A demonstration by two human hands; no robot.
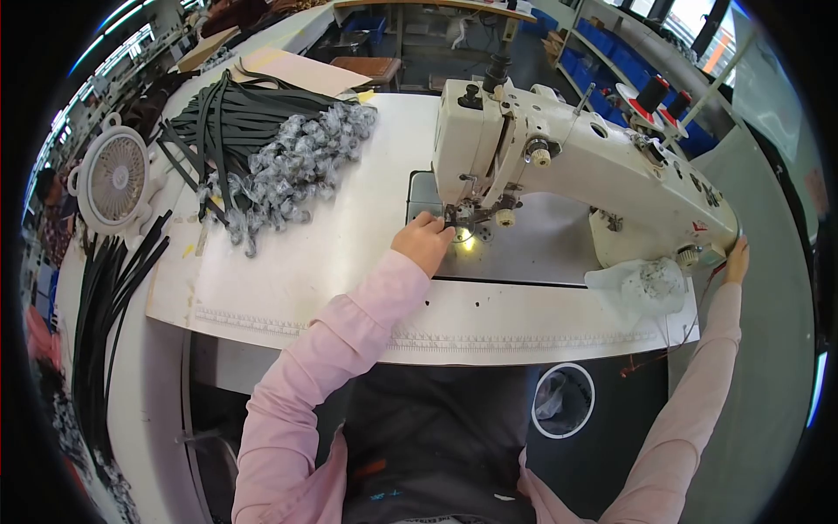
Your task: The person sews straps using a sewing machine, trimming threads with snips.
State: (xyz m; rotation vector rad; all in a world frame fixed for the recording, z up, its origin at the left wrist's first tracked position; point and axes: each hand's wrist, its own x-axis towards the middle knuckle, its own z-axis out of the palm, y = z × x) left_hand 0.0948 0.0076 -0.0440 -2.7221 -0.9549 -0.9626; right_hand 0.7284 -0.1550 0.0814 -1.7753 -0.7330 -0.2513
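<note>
A white industrial sewing machine (628, 157) stands on the table before me. Beside its needle and presser foot (461, 214) is my left hand (425, 242), fingers bent and closed together at a small dark piece whose kind I cannot make out. A small lamp lights the spot just right of those fingertips. At the machine's far right end, my right hand (738, 260) curls round the handwheel (736, 229), its fingertips partly hidden. To the left lies a heap of dark straps (231, 122), with clear crinkled plastic wrapping (301, 157) bunched on their ends.
A white round fan (113, 181) stands at the left, above more dark straps (98, 306) hanging over the edge. Whitish plastic (650, 286) lies under the machine's right end. Red-and-black thread spools (650, 94) stand behind. A white-rimmed bin (591, 410) is below the table.
</note>
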